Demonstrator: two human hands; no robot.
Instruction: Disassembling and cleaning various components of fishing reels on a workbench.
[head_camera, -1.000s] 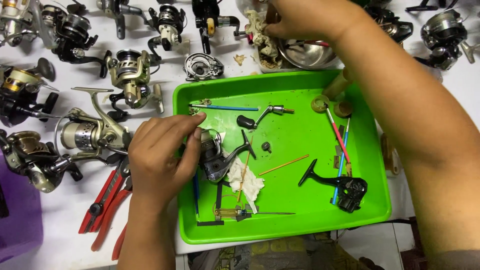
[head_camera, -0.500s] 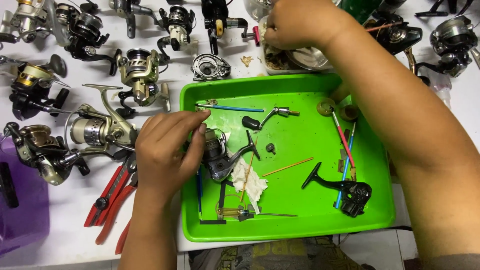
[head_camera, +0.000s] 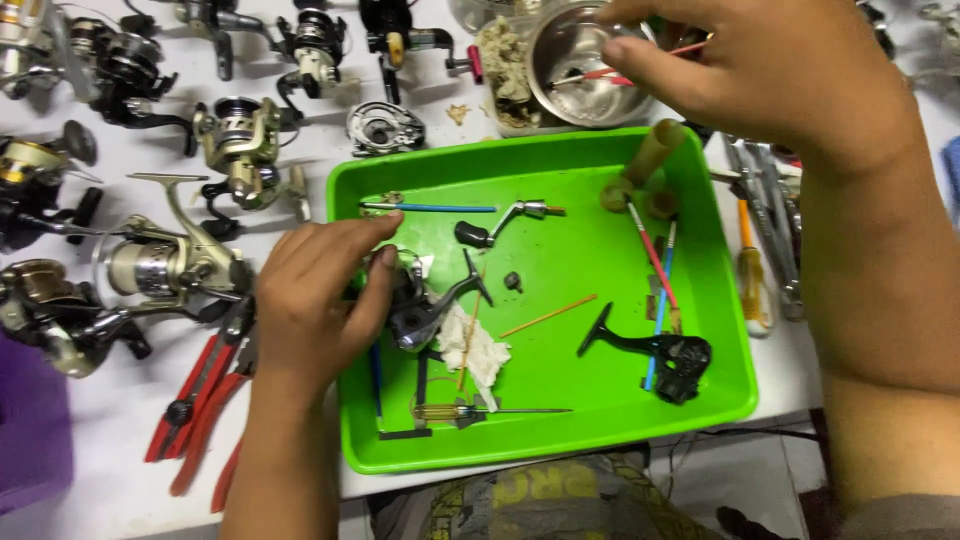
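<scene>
Reel body, dark grey metal with a black foot stem, sits inside the bright green plastic tray, near the tray's left wall. Its long axis runs diagonally: stem points up-right toward the tray's middle, bulk of the body down-left under my fingers.

My left hand comes in over the tray's left rim, fingers curled down onto the reel body, thumb against its near side. Grip is narrow, holding the reel in place on the tray floor.

My right hand is beyond the tray's far right corner, over the round steel bowl. Thumb and fingers are pinched close; a thin red stick lies across the bowl toward them, but I cannot tell whether I actually have it.

Inside the tray, right of the reel: crumpled white tissue just beside it, black crank handle near the right wall, small yellow-handled screwdriver along the near edge.

Left of the tray, on the white table: red-handled pliers and several spinning reels.
</scene>
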